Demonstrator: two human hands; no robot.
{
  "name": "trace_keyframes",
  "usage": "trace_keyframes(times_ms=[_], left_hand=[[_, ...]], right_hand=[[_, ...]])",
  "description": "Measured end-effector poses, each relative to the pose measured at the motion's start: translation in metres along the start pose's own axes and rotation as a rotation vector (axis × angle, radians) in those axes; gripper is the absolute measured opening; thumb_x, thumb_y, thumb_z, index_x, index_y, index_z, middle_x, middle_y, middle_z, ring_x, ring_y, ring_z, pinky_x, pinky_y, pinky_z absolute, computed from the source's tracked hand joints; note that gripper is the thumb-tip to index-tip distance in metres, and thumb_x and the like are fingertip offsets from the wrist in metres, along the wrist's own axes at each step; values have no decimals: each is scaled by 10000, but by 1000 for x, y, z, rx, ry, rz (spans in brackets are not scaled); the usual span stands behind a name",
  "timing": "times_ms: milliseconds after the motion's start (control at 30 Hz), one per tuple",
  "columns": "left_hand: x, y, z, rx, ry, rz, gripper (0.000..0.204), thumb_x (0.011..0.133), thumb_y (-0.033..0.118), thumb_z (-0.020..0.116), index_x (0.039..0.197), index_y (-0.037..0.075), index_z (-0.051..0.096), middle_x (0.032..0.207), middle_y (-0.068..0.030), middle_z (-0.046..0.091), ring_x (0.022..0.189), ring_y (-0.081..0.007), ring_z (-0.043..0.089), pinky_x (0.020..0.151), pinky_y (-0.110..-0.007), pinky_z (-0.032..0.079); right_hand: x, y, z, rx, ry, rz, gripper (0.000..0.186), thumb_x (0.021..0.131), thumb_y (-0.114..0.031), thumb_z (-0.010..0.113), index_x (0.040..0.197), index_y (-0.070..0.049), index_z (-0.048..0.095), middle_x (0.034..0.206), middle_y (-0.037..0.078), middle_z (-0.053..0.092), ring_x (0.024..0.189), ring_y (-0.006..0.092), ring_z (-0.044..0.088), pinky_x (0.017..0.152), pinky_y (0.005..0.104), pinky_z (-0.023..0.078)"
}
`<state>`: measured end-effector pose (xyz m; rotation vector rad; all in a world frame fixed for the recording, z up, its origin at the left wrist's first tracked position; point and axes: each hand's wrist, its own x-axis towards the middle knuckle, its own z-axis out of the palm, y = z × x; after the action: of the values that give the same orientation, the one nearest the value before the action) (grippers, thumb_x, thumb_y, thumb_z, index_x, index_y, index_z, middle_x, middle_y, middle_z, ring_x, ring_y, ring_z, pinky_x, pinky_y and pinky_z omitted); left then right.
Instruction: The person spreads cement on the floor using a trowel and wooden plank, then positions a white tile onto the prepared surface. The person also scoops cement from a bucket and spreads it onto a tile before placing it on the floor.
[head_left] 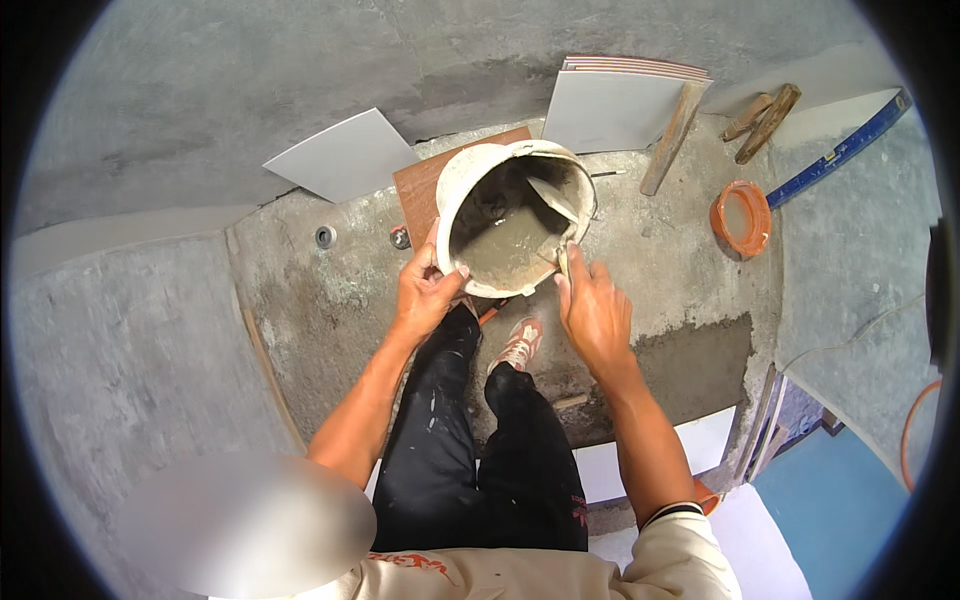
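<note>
A white bucket (455, 190), its rim smeared with mortar, is held up in front of me, tilted so its mouth faces me. Wet grey mortar (510, 245) lies inside along its lower wall. My left hand (428, 290) grips the left side of the rim, thumb over the edge. At the right side of the rim, my right hand (595, 310) is closed around the handle of a trowel (564, 262). The trowel's blade is mostly hidden at the bucket's mouth, and a pale flat piece (552, 198) shows inside the bucket.
A brown board (420, 188) lies behind the bucket. White tiles (610, 110) and a single tile (345, 155) lean against the far wall. Wooden pieces (672, 140), an orange bucket (742, 215) and a blue level (840, 150) stand right. Wet mortar (695, 365) covers floor near white tiles (705, 440).
</note>
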<state>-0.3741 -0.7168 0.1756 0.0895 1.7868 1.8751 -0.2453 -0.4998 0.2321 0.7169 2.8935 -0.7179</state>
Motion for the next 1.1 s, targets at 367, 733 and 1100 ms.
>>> trace_keyframes(times_ms=[367,733,1100], left_hand=[[-7,6,-35,51,0,-168,298,932,-29,711,1212,9,617,1145,-108,711,1009,-186,712,888,-380,640],[-4,13,-65,65,13,-117,254,936,-25,705,1175,12,628,1036,-56,704,914,-133,698,789,-314,620],[-2,-16,-171,9,-16,20,152,953,-100,637,1094,-54,600,1566,-240,296,1339,-185,471,1038,-308,480]], right_hand=[[6,-23,2,-15,-138,-97,472,984,-191,632,1425,-31,577,1063,240,668,818,403,731,639,521,586],[8,-30,23,-90,-88,-176,464,951,-95,570,1410,-33,603,999,244,662,737,392,732,606,489,594],[-13,-141,84,-1,-106,9,447,972,-133,572,1416,-76,569,1044,292,647,790,478,712,684,572,569]])
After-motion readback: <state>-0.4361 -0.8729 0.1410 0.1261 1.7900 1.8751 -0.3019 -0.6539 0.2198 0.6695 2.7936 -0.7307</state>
